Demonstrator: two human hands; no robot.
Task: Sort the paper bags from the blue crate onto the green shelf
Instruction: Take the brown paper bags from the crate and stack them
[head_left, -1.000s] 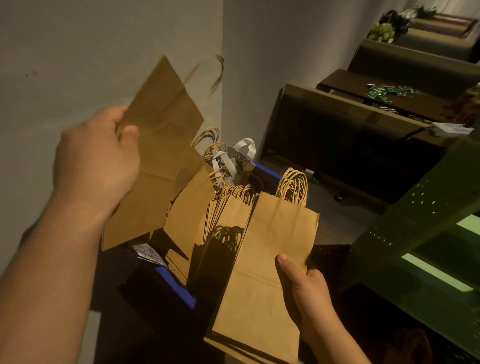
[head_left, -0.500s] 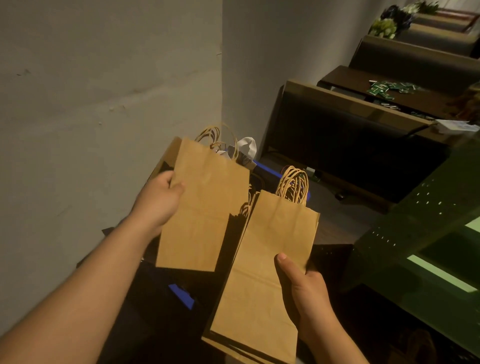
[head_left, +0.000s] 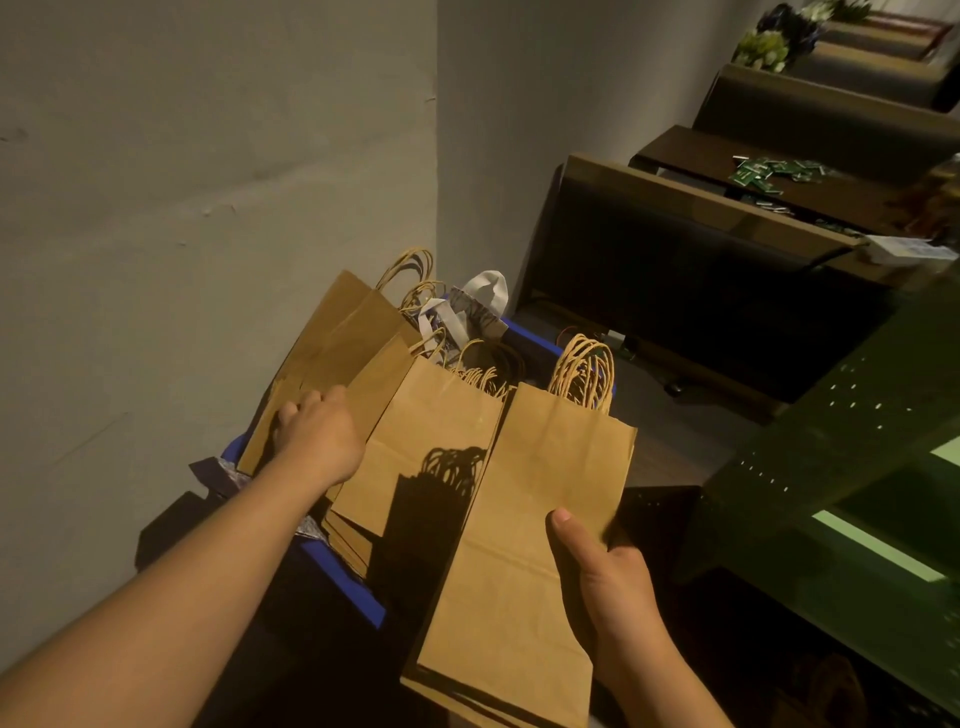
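My right hand (head_left: 610, 582) grips a stack of flat brown paper bags (head_left: 519, 545) by its right edge, thumb on top, twisted handles pointing away. My left hand (head_left: 317, 434) reaches into the blue crate (head_left: 358, 597), its fingers curled onto the brown bags standing there (head_left: 343, 343). Another brown bag (head_left: 431, 447) leans between the two hands. White-handled patterned bags (head_left: 478, 306) stand at the crate's far end. The green shelf (head_left: 857, 467) is at the right.
A grey wall runs close along the left, with a corner behind the crate. Dark wooden benches (head_left: 701, 270) and a table with small green packets (head_left: 774, 171) stretch away at upper right. Plants (head_left: 763, 47) sit at the far end.
My left hand has lowered its brown bag from up by the wall down into the crate and now rests among the bags there. My right hand has kept its stack still.
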